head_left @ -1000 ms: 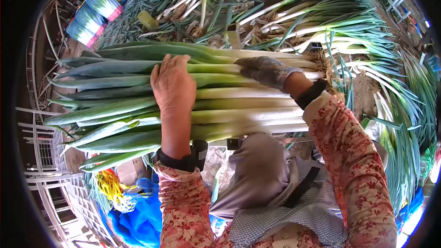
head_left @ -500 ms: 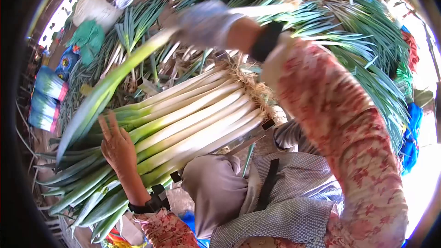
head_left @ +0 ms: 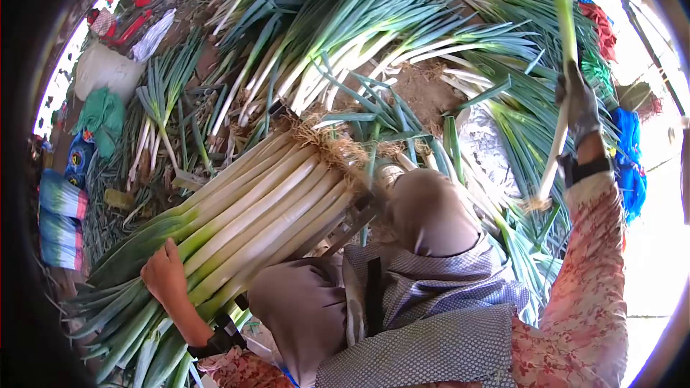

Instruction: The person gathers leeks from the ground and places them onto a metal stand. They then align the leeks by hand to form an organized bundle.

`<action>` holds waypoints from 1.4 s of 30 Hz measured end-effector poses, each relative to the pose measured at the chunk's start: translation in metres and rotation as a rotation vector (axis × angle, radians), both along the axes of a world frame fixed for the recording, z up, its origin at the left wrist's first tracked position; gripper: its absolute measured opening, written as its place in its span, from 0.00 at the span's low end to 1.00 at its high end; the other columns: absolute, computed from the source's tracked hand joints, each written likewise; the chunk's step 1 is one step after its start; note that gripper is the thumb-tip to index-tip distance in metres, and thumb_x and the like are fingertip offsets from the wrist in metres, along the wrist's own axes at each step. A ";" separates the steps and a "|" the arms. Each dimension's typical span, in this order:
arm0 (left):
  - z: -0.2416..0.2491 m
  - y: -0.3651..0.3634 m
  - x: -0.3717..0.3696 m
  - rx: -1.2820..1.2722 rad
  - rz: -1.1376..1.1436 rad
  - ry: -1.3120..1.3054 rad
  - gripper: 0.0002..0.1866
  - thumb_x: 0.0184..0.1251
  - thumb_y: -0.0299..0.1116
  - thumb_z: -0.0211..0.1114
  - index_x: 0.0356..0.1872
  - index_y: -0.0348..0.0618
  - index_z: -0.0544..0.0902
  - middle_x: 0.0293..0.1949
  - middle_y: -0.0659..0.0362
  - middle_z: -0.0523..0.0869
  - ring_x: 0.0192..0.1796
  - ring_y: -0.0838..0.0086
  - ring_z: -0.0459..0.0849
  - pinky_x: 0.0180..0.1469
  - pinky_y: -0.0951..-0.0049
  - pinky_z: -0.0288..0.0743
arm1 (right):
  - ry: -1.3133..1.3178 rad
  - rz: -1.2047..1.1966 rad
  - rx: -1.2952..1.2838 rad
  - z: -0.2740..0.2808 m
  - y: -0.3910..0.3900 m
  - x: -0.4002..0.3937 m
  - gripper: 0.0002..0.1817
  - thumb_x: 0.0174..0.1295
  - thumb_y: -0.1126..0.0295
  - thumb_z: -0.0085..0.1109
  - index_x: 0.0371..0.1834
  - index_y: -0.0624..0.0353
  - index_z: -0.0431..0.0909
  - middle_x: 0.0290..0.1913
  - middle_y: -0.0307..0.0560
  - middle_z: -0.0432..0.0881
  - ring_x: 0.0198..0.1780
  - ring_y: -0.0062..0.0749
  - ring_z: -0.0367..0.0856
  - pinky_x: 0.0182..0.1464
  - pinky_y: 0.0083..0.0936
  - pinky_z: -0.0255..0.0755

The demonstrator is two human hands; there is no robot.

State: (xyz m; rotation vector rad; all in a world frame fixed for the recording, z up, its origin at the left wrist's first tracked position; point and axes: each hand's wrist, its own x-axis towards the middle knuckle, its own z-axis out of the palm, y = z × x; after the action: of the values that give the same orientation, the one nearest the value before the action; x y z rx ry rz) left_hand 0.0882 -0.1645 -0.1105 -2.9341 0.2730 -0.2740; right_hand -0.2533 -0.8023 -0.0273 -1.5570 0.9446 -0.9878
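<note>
**Leek [head_left: 560,140] in the right hand [head_left: 581,104], row [head_left: 259,208] under the left hand [head_left: 167,273]**

The right hand, gloved, is at the upper right of the frame, closed around the one leek. The leek stands nearly upright there, its green top running out past the upper edge of the frame and its root end below the hand, well apart from the row.

The left hand, bare, is at the lower left, resting on the row where the white stems turn green. Its fingers are curled; whether they grip any stem cannot be told.

The row lies slantwise across the left and centre of the frame, stems side by side. The roots [head_left: 327,147] are gathered near the centre, the leaves [head_left: 126,323] fanned at the lower left. Just beside the root end is one knee [head_left: 431,208].

A pile [head_left: 352,29] of leeks spreads across the upper centre. At the left edge are a white sack [head_left: 106,72], a green cloth [head_left: 103,121] and printed packs [head_left: 61,219]. A blue cloth [head_left: 628,162] hangs at the right.
</note>
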 end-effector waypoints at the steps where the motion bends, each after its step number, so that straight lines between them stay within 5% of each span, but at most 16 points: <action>1: 0.002 0.000 -0.001 0.008 0.006 0.009 0.26 0.73 0.48 0.44 0.32 0.39 0.85 0.32 0.46 0.85 0.38 0.50 0.81 0.48 0.54 0.70 | -0.150 -0.042 0.090 -0.019 -0.010 -0.023 0.17 0.65 0.53 0.58 0.40 0.57 0.78 0.22 0.33 0.70 0.21 0.17 0.66 0.25 0.19 0.62; 8: 0.005 -0.005 -0.003 0.014 0.046 -0.001 0.27 0.73 0.49 0.43 0.34 0.38 0.85 0.34 0.44 0.84 0.38 0.47 0.81 0.50 0.53 0.70 | -0.596 -0.588 0.214 -0.141 -0.077 -0.186 0.14 0.60 0.58 0.65 0.26 0.51 0.71 0.20 0.33 0.68 0.19 0.20 0.66 0.21 0.21 0.61; 12: 0.000 -0.002 0.001 -0.019 0.051 -0.013 0.26 0.73 0.49 0.45 0.34 0.37 0.85 0.34 0.43 0.84 0.39 0.46 0.80 0.50 0.52 0.70 | -0.400 -0.740 0.637 -0.252 -0.069 -0.275 0.12 0.59 0.60 0.64 0.26 0.51 0.72 0.20 0.34 0.68 0.19 0.21 0.66 0.20 0.23 0.62; 15: -0.003 0.000 0.000 -0.035 0.038 -0.042 0.25 0.73 0.48 0.46 0.33 0.37 0.85 0.34 0.42 0.84 0.39 0.46 0.80 0.49 0.52 0.71 | -0.099 -0.556 1.069 -0.338 -0.055 -0.310 0.11 0.59 0.62 0.64 0.26 0.52 0.72 0.20 0.35 0.69 0.18 0.23 0.67 0.20 0.25 0.62; 17: -0.003 0.000 0.001 -0.055 0.043 -0.030 0.25 0.72 0.47 0.47 0.33 0.36 0.84 0.34 0.42 0.84 0.39 0.46 0.80 0.48 0.52 0.71 | 0.339 -0.612 0.920 -0.312 -0.014 -0.209 0.06 0.59 0.65 0.59 0.29 0.52 0.74 0.22 0.38 0.72 0.19 0.25 0.69 0.19 0.28 0.64; 23: -0.003 -0.003 0.009 -0.125 0.148 0.086 0.22 0.73 0.43 0.49 0.34 0.34 0.84 0.35 0.42 0.84 0.39 0.48 0.81 0.43 0.52 0.70 | 0.694 0.042 0.579 -0.330 -0.067 0.027 0.05 0.64 0.65 0.54 0.35 0.53 0.75 0.26 0.40 0.76 0.21 0.25 0.72 0.23 0.28 0.71; 28: 0.001 0.016 0.012 0.032 0.199 0.123 0.21 0.73 0.43 0.50 0.35 0.36 0.85 0.38 0.45 0.85 0.41 0.51 0.81 0.44 0.55 0.70 | 1.083 0.813 -0.182 -0.318 -0.098 0.257 0.09 0.67 0.64 0.49 0.39 0.53 0.78 0.27 0.46 0.78 0.25 0.32 0.77 0.30 0.32 0.74; 30: -0.002 0.017 0.015 -0.054 0.256 0.147 0.22 0.73 0.47 0.50 0.38 0.39 0.86 0.41 0.48 0.85 0.44 0.54 0.81 0.46 0.57 0.70 | 1.082 0.860 -0.319 -0.307 -0.092 0.338 0.11 0.66 0.61 0.49 0.40 0.55 0.78 0.28 0.47 0.80 0.27 0.33 0.78 0.32 0.32 0.74; 33: 0.004 0.007 0.013 0.067 0.477 0.382 0.26 0.70 0.49 0.52 0.63 0.44 0.73 0.64 0.53 0.74 0.61 0.62 0.76 0.59 0.60 0.71 | 1.050 0.829 -0.415 -0.317 -0.086 0.430 0.15 0.64 0.58 0.49 0.40 0.56 0.80 0.29 0.49 0.82 0.30 0.34 0.81 0.36 0.34 0.75; 34: -0.003 0.022 0.010 0.265 0.326 0.320 0.21 0.70 0.44 0.54 0.56 0.42 0.78 0.55 0.55 0.82 0.53 0.67 0.81 0.56 0.66 0.73 | 1.029 0.800 -0.428 -0.324 -0.082 0.450 0.16 0.63 0.57 0.49 0.40 0.57 0.80 0.29 0.49 0.83 0.31 0.34 0.81 0.37 0.34 0.76; 37: -0.024 0.021 -0.003 -0.316 0.721 -0.056 0.18 0.71 0.44 0.54 0.50 0.43 0.82 0.46 0.57 0.85 0.46 0.66 0.83 0.53 0.65 0.75 | 1.039 0.686 -0.673 -0.370 -0.071 0.486 0.19 0.63 0.55 0.50 0.47 0.57 0.79 0.38 0.56 0.83 0.40 0.45 0.83 0.46 0.40 0.74; 39: -0.020 0.014 -0.003 -0.216 0.505 -0.060 0.15 0.70 0.39 0.54 0.43 0.39 0.82 0.39 0.54 0.85 0.40 0.63 0.82 0.48 0.62 0.74 | 1.060 0.441 -0.621 -0.411 -0.062 0.500 0.30 0.62 0.51 0.52 0.62 0.59 0.68 0.57 0.65 0.76 0.58 0.57 0.75 0.61 0.43 0.67; 42: -0.008 -0.008 0.012 -0.092 0.148 -0.070 0.13 0.70 0.33 0.56 0.31 0.34 0.82 0.29 0.49 0.84 0.31 0.58 0.80 0.39 0.58 0.72 | 1.246 0.403 -0.496 -0.424 -0.048 0.502 0.46 0.59 0.45 0.54 0.75 0.58 0.48 0.63 0.67 0.69 0.65 0.58 0.68 0.67 0.41 0.62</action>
State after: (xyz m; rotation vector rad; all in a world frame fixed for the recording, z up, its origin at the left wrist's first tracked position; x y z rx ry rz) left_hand 0.0999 -0.1723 -0.1188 -3.0070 0.0334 -0.3763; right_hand 0.2492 -0.8499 -0.4515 -2.7258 1.1239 0.1845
